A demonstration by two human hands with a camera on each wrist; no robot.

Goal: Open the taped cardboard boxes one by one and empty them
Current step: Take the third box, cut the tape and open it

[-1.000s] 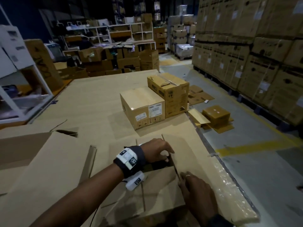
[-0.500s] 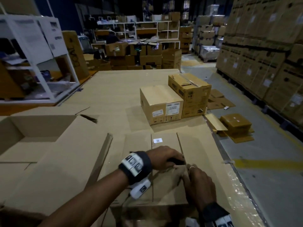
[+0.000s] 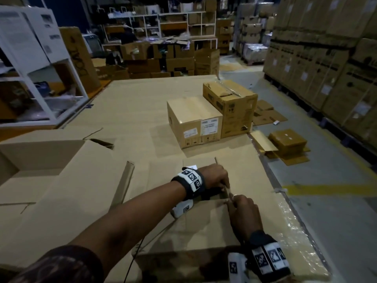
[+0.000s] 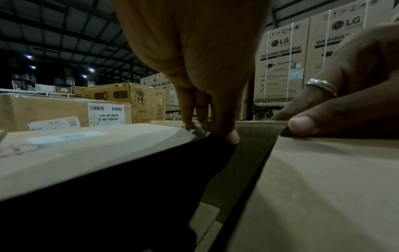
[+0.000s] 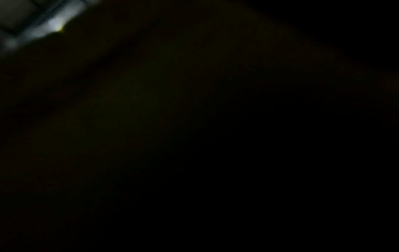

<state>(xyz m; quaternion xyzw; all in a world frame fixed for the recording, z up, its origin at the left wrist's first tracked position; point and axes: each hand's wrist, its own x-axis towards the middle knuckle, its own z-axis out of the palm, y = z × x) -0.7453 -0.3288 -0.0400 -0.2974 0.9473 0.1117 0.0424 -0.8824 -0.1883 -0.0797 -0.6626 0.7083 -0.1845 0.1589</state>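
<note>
Judging by the table [image 3: 132,103], I am partway through: an opened box [image 3: 51,160] lies to my left with its flaps up, while two boxes ahead, the plain box [image 3: 193,121] and the printed box [image 3: 230,103] touching it, look shut and untouched. The box [image 3: 204,225] I am working on sits right in front of me at the table's near edge, and its top is parting. My left hand [image 3: 214,176] reaches across it and pinches the edge of the raised flap [image 3: 221,178], fingertips [image 4: 232,136] curled onto the rim. My right hand [image 3: 244,215] rests on the near flap, its fingers pinching that same edge just beside the left. The right wrist view is black. Whatever is inside remains hidden, so emptying is left.
</note>
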